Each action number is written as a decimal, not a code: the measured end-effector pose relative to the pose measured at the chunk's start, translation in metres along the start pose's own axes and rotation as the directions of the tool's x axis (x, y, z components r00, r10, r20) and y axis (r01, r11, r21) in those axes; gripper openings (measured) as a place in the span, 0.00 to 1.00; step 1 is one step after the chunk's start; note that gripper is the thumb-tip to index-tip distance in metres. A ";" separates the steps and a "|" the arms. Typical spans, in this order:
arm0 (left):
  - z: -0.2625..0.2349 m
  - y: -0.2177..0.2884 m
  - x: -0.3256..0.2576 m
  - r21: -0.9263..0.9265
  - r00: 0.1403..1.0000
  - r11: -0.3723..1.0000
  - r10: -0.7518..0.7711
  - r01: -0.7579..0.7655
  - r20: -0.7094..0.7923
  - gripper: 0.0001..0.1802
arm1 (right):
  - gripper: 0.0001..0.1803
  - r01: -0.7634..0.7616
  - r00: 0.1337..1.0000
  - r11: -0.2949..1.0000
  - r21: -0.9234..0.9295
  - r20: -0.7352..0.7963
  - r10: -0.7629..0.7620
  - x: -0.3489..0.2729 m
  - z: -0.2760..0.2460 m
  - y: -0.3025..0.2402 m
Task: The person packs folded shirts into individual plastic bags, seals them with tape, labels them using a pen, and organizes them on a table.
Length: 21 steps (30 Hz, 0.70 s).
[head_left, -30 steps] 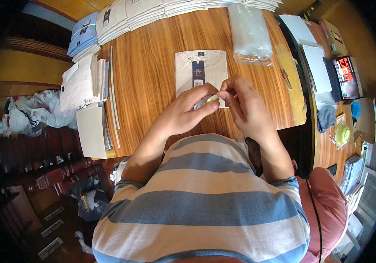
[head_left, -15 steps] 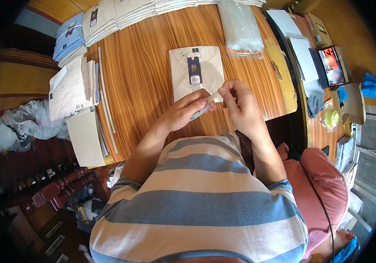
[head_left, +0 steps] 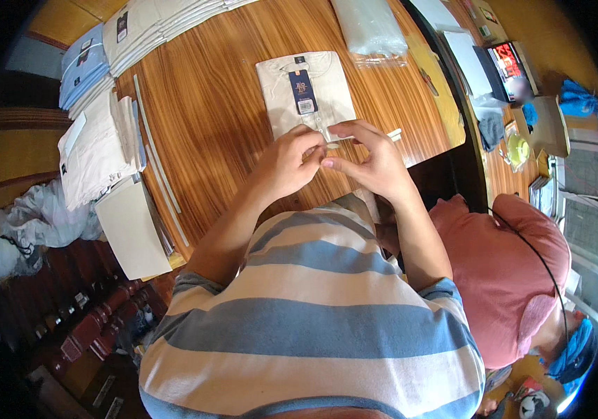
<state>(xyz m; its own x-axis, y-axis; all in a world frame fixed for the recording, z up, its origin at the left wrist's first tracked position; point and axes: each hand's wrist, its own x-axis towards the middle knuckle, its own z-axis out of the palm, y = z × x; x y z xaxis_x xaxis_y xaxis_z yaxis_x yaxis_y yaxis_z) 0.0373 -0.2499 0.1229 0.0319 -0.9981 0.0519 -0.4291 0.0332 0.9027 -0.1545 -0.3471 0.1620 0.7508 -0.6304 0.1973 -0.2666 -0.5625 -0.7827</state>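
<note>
A folded cream shirt (head_left: 341,105) lies face up on the wooden table, with a dark blue hang tag (head_left: 304,93) on its front. Close to the shirt's lower edge, my left hand (head_left: 290,164) is closed in a pinch. A small pale strip (head_left: 332,146) sticks out from its fingertips. My right hand (head_left: 377,160) faces it, thumb and fingers curved apart, nothing visibly gripped. Just beyond the right hand's knuckles lies a small white piece (head_left: 395,135), too small to name.
Stacks of folded cream shirts (head_left: 166,24) line the table's far edge, with blue ones (head_left: 84,66) at far left. More garments (head_left: 96,150) and pale card sheets (head_left: 130,227) sit along the left side. Clear plastic bags (head_left: 371,28) lie far right. A person in pink (head_left: 498,279) is at right.
The pale strip stretched between both hands is now only at my left fingertips. My right fingers have spread from their pinch. A white piece now shows beside my right hand; the view has shifted.
</note>
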 end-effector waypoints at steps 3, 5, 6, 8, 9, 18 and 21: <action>-0.011 0.004 -0.001 0.101 0.991 0.987 0.124 -0.128 0.043 0.06 | 0.17 -0.059 0.992 0.994 0.088 0.115 0.049 0.002 0.001 0.005; -0.017 0.006 -0.003 0.124 0.985 0.980 0.143 -0.154 0.091 0.06 | 0.10 -0.089 0.987 0.995 0.039 0.138 0.083 0.003 -0.002 -0.001; -0.019 0.008 -0.004 0.152 0.987 0.978 0.131 -0.144 0.097 0.06 | 0.10 -0.058 0.987 0.998 0.011 0.149 0.055 0.003 -0.003 0.000; -0.016 0.013 -0.007 0.197 0.988 0.972 0.107 -0.127 0.107 0.06 | 0.10 0.017 0.987 0.994 -0.104 0.161 0.000 0.002 -0.006 -0.004; -0.016 0.014 -0.007 0.196 0.990 0.975 0.087 -0.108 0.112 0.06 | 0.10 0.020 0.983 0.988 -0.154 0.184 0.009 0.002 -0.007 -0.006; 0.005 0.007 -0.012 0.258 0.950 0.924 -0.306 0.281 0.062 0.11 | 0.10 0.333 0.924 0.835 -0.437 0.330 -0.196 0.004 0.010 0.019; 0.021 0.015 -0.013 0.390 0.942 0.860 -0.328 0.328 -0.069 0.11 | 0.07 0.504 0.858 0.680 -0.532 0.403 -0.319 0.001 0.018 0.036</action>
<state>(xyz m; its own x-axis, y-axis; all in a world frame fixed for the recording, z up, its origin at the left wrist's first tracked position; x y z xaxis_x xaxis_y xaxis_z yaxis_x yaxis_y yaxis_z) 0.0119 -0.2375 0.1266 0.2333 -0.9477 -0.2180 -0.7108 -0.3191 0.6268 -0.1522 -0.3586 0.1230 0.9727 -0.1454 0.1811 -0.1252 -0.9850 -0.1188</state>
